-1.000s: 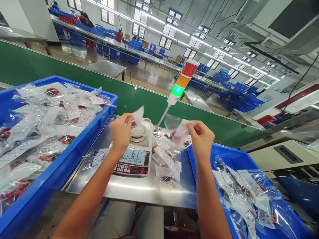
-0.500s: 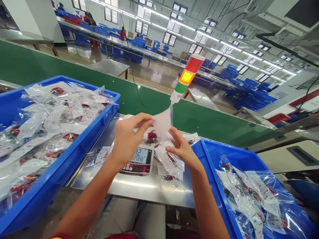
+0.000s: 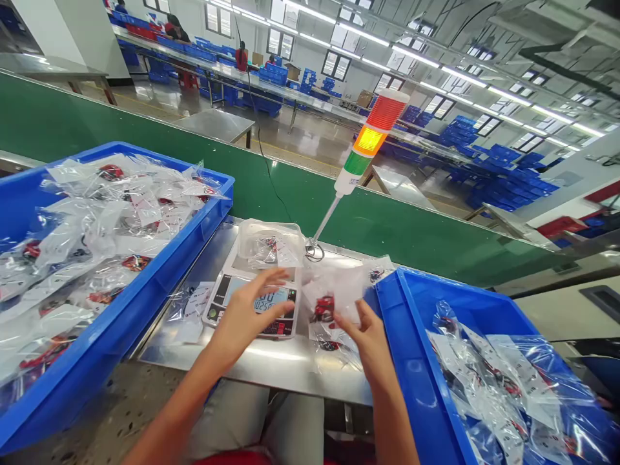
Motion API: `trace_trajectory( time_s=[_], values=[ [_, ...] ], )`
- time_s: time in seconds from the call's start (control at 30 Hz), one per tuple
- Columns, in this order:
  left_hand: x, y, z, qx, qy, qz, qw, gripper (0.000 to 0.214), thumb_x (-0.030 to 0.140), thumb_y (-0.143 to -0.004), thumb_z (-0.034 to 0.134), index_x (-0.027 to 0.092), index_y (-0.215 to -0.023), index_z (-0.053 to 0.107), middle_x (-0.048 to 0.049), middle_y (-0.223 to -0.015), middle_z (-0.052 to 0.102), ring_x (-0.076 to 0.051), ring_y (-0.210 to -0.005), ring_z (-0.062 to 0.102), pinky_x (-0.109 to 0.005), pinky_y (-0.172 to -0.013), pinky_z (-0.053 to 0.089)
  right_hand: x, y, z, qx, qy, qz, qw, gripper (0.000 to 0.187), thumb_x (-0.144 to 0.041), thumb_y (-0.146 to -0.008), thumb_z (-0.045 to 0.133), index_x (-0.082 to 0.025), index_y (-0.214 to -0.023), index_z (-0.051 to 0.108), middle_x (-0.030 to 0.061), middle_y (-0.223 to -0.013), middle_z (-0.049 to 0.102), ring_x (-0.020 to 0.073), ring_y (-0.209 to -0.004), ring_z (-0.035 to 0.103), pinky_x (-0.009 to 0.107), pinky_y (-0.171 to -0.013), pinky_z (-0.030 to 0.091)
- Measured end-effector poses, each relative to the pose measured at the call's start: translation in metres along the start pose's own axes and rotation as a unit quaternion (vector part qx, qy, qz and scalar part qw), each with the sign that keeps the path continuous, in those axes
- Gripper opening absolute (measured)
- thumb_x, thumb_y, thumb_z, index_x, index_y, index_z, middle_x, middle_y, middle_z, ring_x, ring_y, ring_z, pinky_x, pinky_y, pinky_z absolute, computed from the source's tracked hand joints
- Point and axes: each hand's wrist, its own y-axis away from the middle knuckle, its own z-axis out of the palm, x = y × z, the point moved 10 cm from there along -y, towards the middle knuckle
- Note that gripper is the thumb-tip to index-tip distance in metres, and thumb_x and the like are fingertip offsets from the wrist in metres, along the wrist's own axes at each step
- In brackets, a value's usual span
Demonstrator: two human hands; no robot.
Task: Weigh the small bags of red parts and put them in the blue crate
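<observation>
My left hand (image 3: pixel 247 311) hovers over the display of a counting scale (image 3: pixel 223 294), fingers stretched out and holding nothing. My right hand (image 3: pixel 364 337) is just right of the scale, fingers pinched on the lower edge of a clear plastic bag (image 3: pixel 339 287) with a small red part inside. Under that bag, a few similar bags (image 3: pixel 332 345) lie on the steel table (image 3: pixel 271 365). A clear plastic tray (image 3: pixel 268 240) sits on the scale's pan with a bagged part in it.
A blue crate (image 3: pixel 159 274) heaped with bagged red parts stands at the left, and another blue crate (image 3: pixel 407 349) with bags at the right. A signal tower (image 3: pixel 371 139) showing amber rises behind the scale. Beyond runs a green conveyor (image 3: pixel 397 229); distant workers sit at far benches.
Both hands came down from in front of the scale. My left hand let go of the bag and opened; my right hand lowered the bag towards the pile. The tower light went from green to amber.
</observation>
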Motion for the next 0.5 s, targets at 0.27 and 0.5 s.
trace_trajectory(
  time_s=[0.27, 0.5],
  values=[
    [0.011, 0.028, -0.102, 0.301, 0.014, 0.045, 0.953, 0.020, 0.038, -0.079, 0.075, 0.020, -0.087, 0.075, -0.0014, -0.084, 0.078, -0.020, -0.076, 0.074, -0.036, -0.081, 0.063, 0.013, 0.008, 0.002, 0.009, 0.087, -0.013, 0.996, 0.045, -0.054, -0.087, 0.064, -0.025, -0.121, 0.062, 0.0111, -0.119, 0.073, 0.0277, -0.110, 0.068, 0.046, -0.097, 0.054],
    [0.081, 0.069, -0.180, 0.532, -0.372, 0.154, 0.745, 0.060, 0.044, -0.090, 0.068, 0.020, -0.141, 0.045, -0.0044, -0.150, 0.050, -0.036, -0.138, 0.045, -0.063, -0.101, 0.043, 0.058, -0.008, -0.022, 0.050, 0.367, -0.097, 0.924, 0.062, -0.053, -0.078, 0.065, -0.019, -0.130, 0.061, 0.0159, -0.141, 0.058, 0.0370, -0.136, 0.047, 0.058, -0.115, 0.033]
  ],
)
